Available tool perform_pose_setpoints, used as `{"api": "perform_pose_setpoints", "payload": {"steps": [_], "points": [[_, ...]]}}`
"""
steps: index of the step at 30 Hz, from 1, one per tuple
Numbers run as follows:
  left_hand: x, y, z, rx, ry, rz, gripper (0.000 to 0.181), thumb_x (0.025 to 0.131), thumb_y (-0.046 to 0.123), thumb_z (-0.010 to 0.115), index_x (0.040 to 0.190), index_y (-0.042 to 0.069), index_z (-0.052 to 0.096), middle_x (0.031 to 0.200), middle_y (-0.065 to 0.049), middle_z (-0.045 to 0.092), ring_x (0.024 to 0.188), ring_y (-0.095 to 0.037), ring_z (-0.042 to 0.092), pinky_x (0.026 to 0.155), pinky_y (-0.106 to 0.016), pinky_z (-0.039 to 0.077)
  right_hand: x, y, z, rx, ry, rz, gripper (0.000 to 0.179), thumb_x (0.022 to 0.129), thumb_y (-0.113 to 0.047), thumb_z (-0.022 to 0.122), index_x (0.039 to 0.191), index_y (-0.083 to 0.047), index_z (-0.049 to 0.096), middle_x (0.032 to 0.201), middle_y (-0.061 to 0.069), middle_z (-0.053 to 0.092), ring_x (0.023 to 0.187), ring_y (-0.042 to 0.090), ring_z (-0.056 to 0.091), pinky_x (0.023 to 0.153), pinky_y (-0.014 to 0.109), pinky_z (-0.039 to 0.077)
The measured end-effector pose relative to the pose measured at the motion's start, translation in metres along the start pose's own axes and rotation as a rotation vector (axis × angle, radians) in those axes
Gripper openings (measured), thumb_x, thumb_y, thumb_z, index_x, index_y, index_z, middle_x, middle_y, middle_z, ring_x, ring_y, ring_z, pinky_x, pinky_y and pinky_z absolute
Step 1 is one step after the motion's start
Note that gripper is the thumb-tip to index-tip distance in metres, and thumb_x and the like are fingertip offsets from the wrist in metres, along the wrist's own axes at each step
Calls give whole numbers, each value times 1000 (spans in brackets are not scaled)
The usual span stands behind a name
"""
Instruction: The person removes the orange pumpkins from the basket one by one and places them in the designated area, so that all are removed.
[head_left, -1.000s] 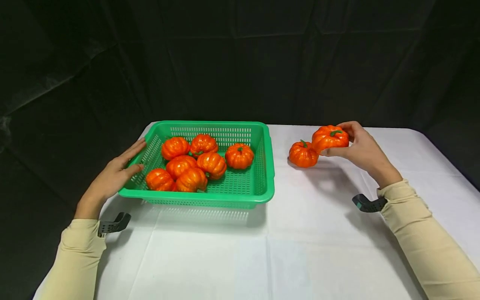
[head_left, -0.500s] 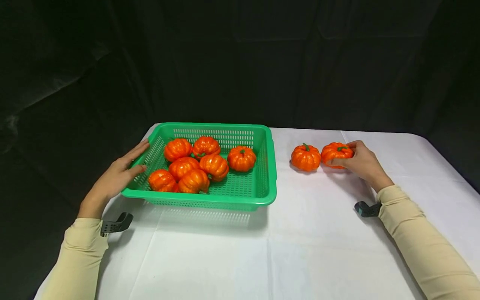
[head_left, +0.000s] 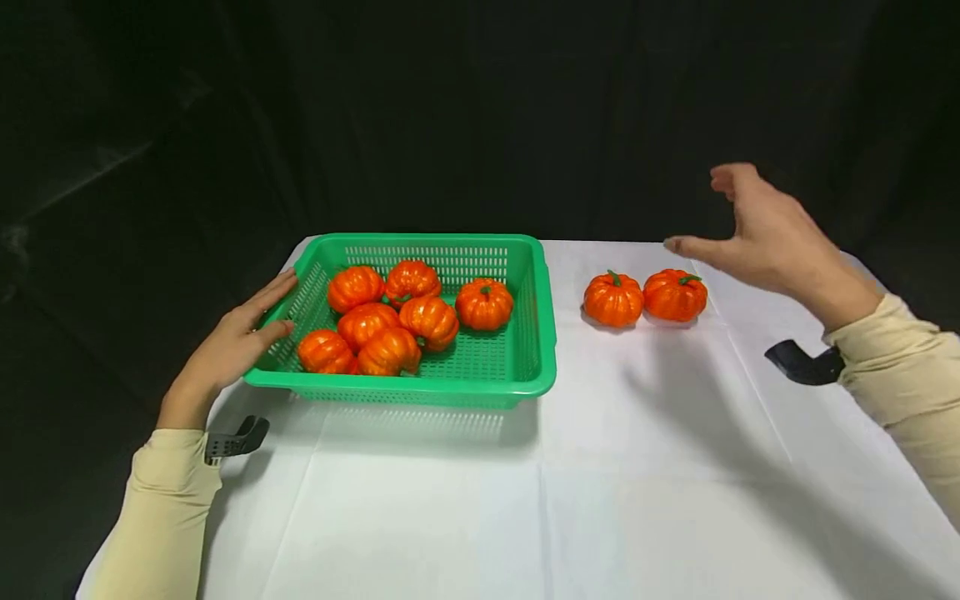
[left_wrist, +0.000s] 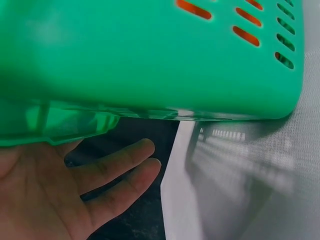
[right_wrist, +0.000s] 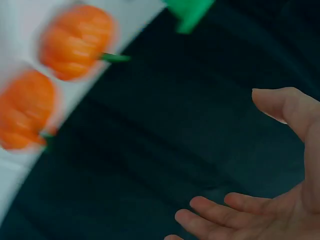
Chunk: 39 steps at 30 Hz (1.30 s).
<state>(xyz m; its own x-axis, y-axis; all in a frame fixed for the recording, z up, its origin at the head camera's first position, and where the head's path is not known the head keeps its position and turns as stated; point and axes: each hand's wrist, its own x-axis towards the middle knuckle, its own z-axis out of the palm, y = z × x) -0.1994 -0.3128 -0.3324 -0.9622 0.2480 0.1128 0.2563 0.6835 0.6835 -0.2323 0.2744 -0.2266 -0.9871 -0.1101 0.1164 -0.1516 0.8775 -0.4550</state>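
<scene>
Head view: my left hand (head_left: 232,342), fingers extended, seemingly steadies the basket (head_left: 420,385); my right hand (head_left: 776,237), spread, empty, hangs right of it, past two pumpkins (head_left: 613,302).

In my head view I see a black fabric backdrop (head_left: 480,125) across the upper part of the frame, a pale slanting crease (head_left: 97,172) marking its upper left. Below, I get a white cloth-covered table (head_left: 420,517), a thin fold line (head_left: 546,533) running down its lower centre. Black fabric fills most of my right wrist view.
</scene>
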Motion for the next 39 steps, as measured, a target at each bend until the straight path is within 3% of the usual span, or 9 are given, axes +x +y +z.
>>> {"api": "perform_pose_setpoints", "payload": {"steps": [3, 6, 13, 19, 25, 33, 39], "points": [[1, 1, -2, -3, 7, -5, 66, 106, 15, 53, 166, 11, 25, 173, -6, 14, 155, -41, 12, 117, -71, 11, 1, -38, -25, -43, 75, -86, 95, 94, -29, 76, 161, 3, 17, 163, 34, 24, 142, 56, 30, 104, 75, 33], [1, 1, -2, -3, 9, -5, 66, 106, 15, 53, 166, 11, 25, 173, -6, 14, 155, -40, 11, 117, -70, 10, 2, -66, -36, -56, 102, -149, 92, 95, -28, 75, 162, 1, 20, 164, 30, 27, 144, 53, 31, 108, 72, 32], [-1, 2, 1, 11, 3, -17, 66, 106, 16, 54, 166, 12, 26, 173, -4, 15, 155, -38, 12, 117, -69, 12, 5, -107, -32, -91, 53, -283, 86, 95, -29, 74, 160, 1, 26, 158, 31, 37, 141, 48, 38, 111, 65, 35], [-4, 5, 1, 13, 9, -16, 65, 106, 15, 53, 166, 11, 27, 173, -5, 15, 155, -40, 13, 117, -69, 12, 16, -134, -32, -114, 72, -393, 80, 97, -26, 72, 159, 0, 28, 156, 29, 41, 140, 46, 41, 112, 60, 37], [-8, 6, 1, 17, 15, -30, 65, 106, 15, 53, 166, 10, 27, 173, -4, 15, 155, -38, 13, 118, -68, 12, 37, -161, -31, -105, 62, -425, 77, 100, -30, 68, 160, -3, 29, 157, 23, 42, 142, 40, 41, 114, 55, 36], [-8, 8, 4, 8, 15, -20, 65, 107, 17, 53, 166, 10, 27, 173, -2, 15, 156, -36, 12, 118, -67, 12, 66, -194, -9, -67, 2, -496, 73, 101, -32, 67, 160, -7, 34, 154, 17, 47, 141, 32, 44, 114, 48, 38], [-5, 9, 10, -3, 18, -25, 65, 106, 15, 53, 166, 10, 27, 173, -2, 15, 156, -33, 12, 119, -66, 12, 81, -202, 28, -43, -158, -598, 63, 100, -24, 71, 154, -8, 45, 151, 17, 51, 136, 33, 50, 111, 48, 41]]}}
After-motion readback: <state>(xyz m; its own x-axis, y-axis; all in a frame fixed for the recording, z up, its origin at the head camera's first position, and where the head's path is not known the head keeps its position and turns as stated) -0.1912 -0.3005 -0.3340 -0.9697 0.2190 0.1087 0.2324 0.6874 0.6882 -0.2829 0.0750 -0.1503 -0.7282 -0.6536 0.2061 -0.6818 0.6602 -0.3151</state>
